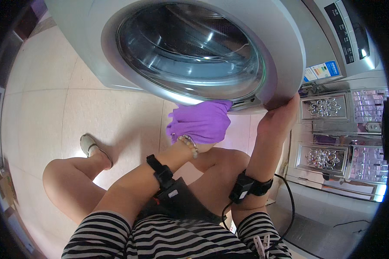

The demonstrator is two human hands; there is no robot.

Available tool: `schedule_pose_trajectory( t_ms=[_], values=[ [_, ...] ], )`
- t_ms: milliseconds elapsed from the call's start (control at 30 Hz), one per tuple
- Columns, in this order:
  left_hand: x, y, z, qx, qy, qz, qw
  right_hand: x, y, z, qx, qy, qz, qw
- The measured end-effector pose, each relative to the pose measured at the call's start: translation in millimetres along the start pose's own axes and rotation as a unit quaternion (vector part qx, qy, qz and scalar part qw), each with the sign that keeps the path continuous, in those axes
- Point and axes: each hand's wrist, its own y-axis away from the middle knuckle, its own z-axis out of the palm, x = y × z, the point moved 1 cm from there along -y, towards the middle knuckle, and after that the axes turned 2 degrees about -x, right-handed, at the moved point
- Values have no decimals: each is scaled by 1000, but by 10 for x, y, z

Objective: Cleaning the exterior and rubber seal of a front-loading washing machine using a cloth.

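Note:
A silver front-loading washing machine door (287,42) with a round glass window (188,55) fills the top of the view. My left hand (209,147), mostly covered by a bunched purple cloth (199,121), presses that cloth against the door's lower rim, beside a dark latch slot (243,104). Its fingers are hidden under the fabric. At the door's right edge my right hand (283,105) grips the rim, with its fingertips out of sight behind it. A beaded bracelet is on my left wrist, and black straps with small boxes are on both forearms.
The machine's control panel (345,32) is at the upper right. Ornate silver-framed cabinet doors (324,106) stand at the right. A black cable (291,197) loops by my right forearm. My legs are spread above the tiled floor (113,116), with one slipper (87,144) visible.

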Motion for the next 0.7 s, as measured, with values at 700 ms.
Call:
schedule_pose_trajectory(
  t_ms=[700],
  values=[
    [-477, -310, -295, -247, 135, 127, 951, 18, 97, -81, -9, 69, -37, 997]
  ],
)
